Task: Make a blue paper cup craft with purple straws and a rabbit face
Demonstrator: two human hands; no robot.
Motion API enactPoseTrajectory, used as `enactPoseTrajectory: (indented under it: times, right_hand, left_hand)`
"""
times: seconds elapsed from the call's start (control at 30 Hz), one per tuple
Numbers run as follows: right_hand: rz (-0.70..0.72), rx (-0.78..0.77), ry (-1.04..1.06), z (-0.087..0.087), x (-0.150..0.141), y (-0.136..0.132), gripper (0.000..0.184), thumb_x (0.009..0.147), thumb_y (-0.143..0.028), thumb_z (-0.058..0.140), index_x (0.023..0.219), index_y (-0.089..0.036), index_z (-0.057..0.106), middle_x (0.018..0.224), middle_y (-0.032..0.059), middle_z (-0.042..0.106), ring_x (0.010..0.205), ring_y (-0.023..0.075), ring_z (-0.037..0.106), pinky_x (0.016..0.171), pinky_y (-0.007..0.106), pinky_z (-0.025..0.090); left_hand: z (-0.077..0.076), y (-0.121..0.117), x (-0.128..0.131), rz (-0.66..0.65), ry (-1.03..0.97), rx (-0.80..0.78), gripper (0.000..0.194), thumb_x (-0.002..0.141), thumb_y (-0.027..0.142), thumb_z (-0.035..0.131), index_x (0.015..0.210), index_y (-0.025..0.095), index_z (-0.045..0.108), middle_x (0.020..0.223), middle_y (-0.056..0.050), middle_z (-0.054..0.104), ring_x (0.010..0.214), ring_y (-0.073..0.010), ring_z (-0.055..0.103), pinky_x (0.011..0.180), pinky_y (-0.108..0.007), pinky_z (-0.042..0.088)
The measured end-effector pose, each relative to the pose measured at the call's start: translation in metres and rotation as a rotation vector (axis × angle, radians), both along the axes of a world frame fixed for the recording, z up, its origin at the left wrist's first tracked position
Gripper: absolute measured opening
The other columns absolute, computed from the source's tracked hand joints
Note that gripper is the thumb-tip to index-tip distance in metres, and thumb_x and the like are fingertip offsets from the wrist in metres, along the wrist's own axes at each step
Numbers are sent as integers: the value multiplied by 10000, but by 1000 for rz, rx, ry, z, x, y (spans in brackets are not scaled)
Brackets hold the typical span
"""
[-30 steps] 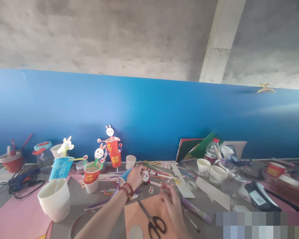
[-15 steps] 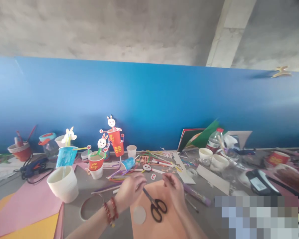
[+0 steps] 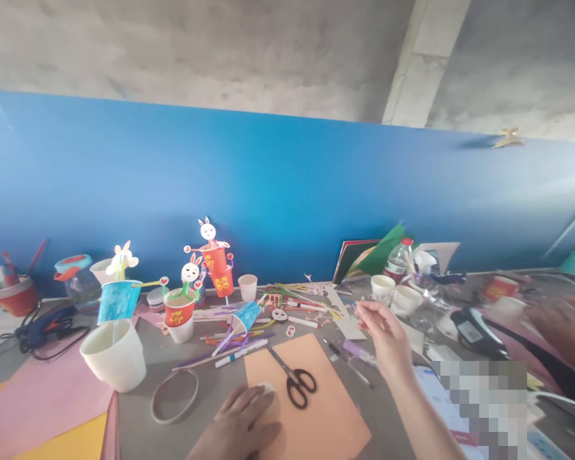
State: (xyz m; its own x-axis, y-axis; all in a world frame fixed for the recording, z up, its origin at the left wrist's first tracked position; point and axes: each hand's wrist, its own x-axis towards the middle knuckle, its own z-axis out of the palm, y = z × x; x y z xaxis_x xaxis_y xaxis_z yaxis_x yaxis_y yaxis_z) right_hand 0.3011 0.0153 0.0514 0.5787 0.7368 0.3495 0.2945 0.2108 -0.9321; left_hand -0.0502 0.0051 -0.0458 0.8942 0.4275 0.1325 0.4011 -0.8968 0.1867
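Observation:
My left hand [image 3: 242,418] lies low on the left edge of an orange paper sheet [image 3: 326,409]. Its fingers are stretched over a white disc [image 3: 267,387], which they mostly cover; the thumb is apart. My right hand [image 3: 383,329] is raised beyond the sheet's right side, fingertips pinched together. Whatever they hold, if anything, is too small to make out. Between my hands, black-handled scissors [image 3: 292,377] rest on the sheet with their blades towards the far left. A pen-like tool [image 3: 352,364] and a purple item [image 3: 359,351] lie near my right hand.
Rabbit figures on paper cups [image 3: 179,313] stand back left, behind a white cup [image 3: 115,358]. A tape ring [image 3: 175,396] and marker [image 3: 242,353] lie left of the sheet. A phone [image 3: 445,409] is at right. Another person's hand [image 3: 560,332] is at far right.
My left hand has come down and back onto the white disc. My right hand has moved right, away from the scissors. The view has shifted slightly, and more of the orange sheet shows.

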Motion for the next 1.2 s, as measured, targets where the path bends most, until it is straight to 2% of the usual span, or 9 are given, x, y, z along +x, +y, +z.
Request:
enactPoseTrajectory:
  times: [0.13, 0.23, 0.37, 0.5, 0.67, 0.77, 1.0, 1.1, 1.2]
  right_hand:
    - [134, -177, -247, -8, 23, -12, 300, 737, -509, 700, 712, -211, 714, 650, 26, 699, 599, 214, 626, 572, 306, 503]
    - [201, -282, -435, -25, 23, -21, 249, 747, -465, 678, 659, -234, 696, 638, 13, 718, 621, 228, 665, 600, 298, 497]
    - [192, -372, -624, -43, 12, -28, 211, 812, -427, 568, 751, -261, 684, 733, 28, 757, 661, 244, 708, 599, 302, 491]
    - [190, -417, -773, -50, 2, -26, 190, 830, -330, 485, 800, -256, 657, 857, 64, 767, 752, 271, 736, 622, 321, 495]
    - [206, -445, -890, -44, -10, -23, 236, 856, -262, 431, 853, -221, 664, 929, 120, 759, 821, 309, 737, 660, 364, 510]
    - [284, -427, -937, -33, -32, -19, 226, 880, -211, 447, 858, -218, 672, 896, 91, 755, 825, 271, 730, 717, 344, 521]
    - [574, -330, -1029, -20, -110, 20, 156, 908, -161, 598, 930, -238, 732, 1081, 35, 734, 1006, 204, 694, 856, 276, 515]
    - [585, -339, -1044, -26, -119, 47, 95, 948, -204, 632, 1002, -205, 711, 1125, 38, 718, 1038, 202, 678, 898, 347, 542]
    - [497, -388, -1063, -34, -105, 70, 213, 981, -299, 628, 1150, -173, 658, 1193, 72, 685, 1012, 223, 683, 878, 436, 574]
  left_hand:
    - [-22, 9, -7, -23, -98, 105, 612, 758, 330, 785, 1326, 341, 558, 1555, -98, 495, 1352, -375, 509, 1118, -508, 421]
    - [-24, 9, -9, -17, -119, 188, 548, 801, 335, 739, 1318, 337, 555, 1554, -76, 496, 1340, -335, 522, 1103, -480, 442]
    - [-16, 4, -8, 28, -78, 200, 549, 777, 329, 747, 1297, 338, 569, 1555, -66, 488, 1358, -343, 502, 1093, -514, 454]
    - [-3, -3, -8, 65, -27, 243, 593, 730, 351, 797, 1280, 293, 585, 1518, -119, 527, 1343, -369, 517, 1057, -559, 486]
    - [14, -11, -4, -27, -108, 381, 384, 887, 292, 667, 1264, 295, 592, 1428, -43, 631, 1286, -263, 569, 1066, -458, 500]
    - [16, -15, 1, -26, -205, 431, 229, 954, 301, 589, 1179, 292, 631, 1345, -2, 688, 1229, -206, 599, 1070, -374, 492]
    - [0, -15, 9, 29, -290, 496, 179, 1022, 311, 502, 1090, 303, 667, 1257, 81, 735, 1185, -160, 626, 1067, -307, 461]
    - [-8, -11, 9, 43, -334, 539, 176, 1010, 368, 525, 1048, 311, 686, 1213, 84, 754, 1164, -166, 637, 1016, -291, 487]
    - [-12, -6, 8, 17, -308, 608, 228, 1035, 353, 470, 1105, 312, 683, 1241, 99, 745, 1159, -153, 638, 996, -274, 502]
